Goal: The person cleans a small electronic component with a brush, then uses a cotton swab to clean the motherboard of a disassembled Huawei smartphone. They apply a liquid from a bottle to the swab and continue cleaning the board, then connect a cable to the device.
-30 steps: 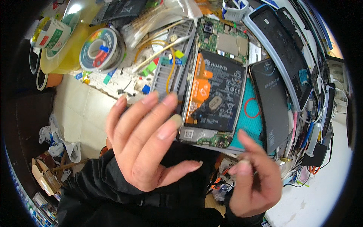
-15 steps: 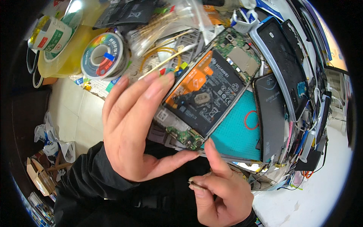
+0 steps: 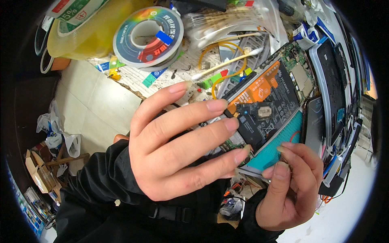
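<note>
An opened phone [image 3: 301, 77], showing its circuit board, orange flex and black battery [image 3: 283, 115], lies slanted beside a teal mat [image 3: 274, 150]. Across its lower end, my left hand [image 3: 184, 150] spreads its fingers, tips touching or just over the phone. My right hand [image 3: 289, 190] is pinched at the phone's lower right, around something small and dark that I cannot make out. Above the phone are a grey slotted tray [image 3: 230, 87], a cotton swab [image 3: 227, 62] and a yellow rubber band. A dark phone panel [image 3: 312, 125] lies to its right.
A solder spool [image 3: 148, 36], yellow container [image 3: 77, 44] and bag of swabs [image 3: 227, 20] crowd the back. Phone covers [image 3: 330, 89] and cables stack at right. A cardboard box [image 3: 38, 170] and plastic bags [image 3: 56, 133] are on the left below the bench.
My left hand has moved right and flattened over the phone's lower end. My right hand has risen rightward, still pinched. The phone is more slanted, and the whole view has shifted.
</note>
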Demonstrator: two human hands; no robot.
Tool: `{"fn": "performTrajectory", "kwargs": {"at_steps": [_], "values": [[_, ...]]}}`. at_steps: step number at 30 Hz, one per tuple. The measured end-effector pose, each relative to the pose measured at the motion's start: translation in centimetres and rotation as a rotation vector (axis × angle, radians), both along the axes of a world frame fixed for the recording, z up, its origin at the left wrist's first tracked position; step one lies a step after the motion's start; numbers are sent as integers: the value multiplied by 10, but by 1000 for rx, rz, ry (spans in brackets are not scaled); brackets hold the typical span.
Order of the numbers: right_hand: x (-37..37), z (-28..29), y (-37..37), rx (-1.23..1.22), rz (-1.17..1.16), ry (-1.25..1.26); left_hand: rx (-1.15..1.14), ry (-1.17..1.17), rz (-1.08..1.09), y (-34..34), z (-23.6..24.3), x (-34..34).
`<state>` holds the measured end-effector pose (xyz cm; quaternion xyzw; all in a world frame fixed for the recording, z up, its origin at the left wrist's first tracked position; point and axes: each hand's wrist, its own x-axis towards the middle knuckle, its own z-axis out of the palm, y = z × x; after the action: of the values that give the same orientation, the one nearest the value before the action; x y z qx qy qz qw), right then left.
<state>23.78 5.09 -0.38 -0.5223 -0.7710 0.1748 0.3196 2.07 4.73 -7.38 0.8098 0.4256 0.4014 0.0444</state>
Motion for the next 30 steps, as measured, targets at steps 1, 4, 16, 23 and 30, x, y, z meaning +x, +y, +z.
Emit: {"fn": "performTrajectory", "kwargs": {"at_steps": [1,4,16,23,30], "values": [[0,0,2,-2,8,-14,11,1,-4,1,-1,0],[-4,-1,3,-33,-26,-26,34,2,-6,4,-4,0],[-2,-3,14,-111,51,-20,-4,-18,50,3,-3,8],[-4,0,19,-72,88,-81,-25,-20,70,2,-3,10],[-1,-4,25,-134,133,77,-40,9,28,3,-4,5]]}}
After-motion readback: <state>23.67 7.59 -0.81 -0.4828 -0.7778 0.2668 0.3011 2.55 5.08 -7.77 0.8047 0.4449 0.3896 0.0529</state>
